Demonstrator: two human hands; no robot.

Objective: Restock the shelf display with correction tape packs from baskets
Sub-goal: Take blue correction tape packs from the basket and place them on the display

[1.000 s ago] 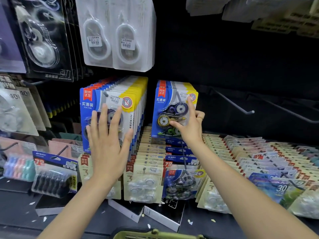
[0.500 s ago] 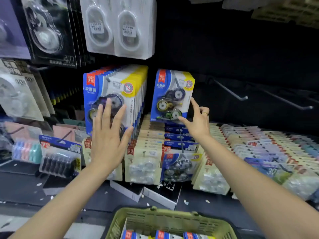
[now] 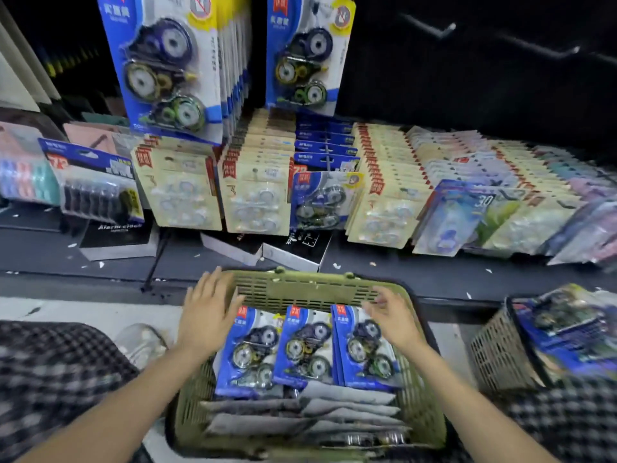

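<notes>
Black "Alarm clock" box (image 3: 115, 237)

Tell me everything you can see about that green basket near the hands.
The green basket looks like slotted plastic, olive-coloured and rectangular, sitting low in front of the shelf. Three blue correction tape packs stand side by side inside, with grey packs lying behind them. The left hand hovers at its far left corner; the right hand reaches over the packs.

Both forearms bare (no sleeves); black-and-white checked garment (image 3: 60, 372) over the knees.
</notes>
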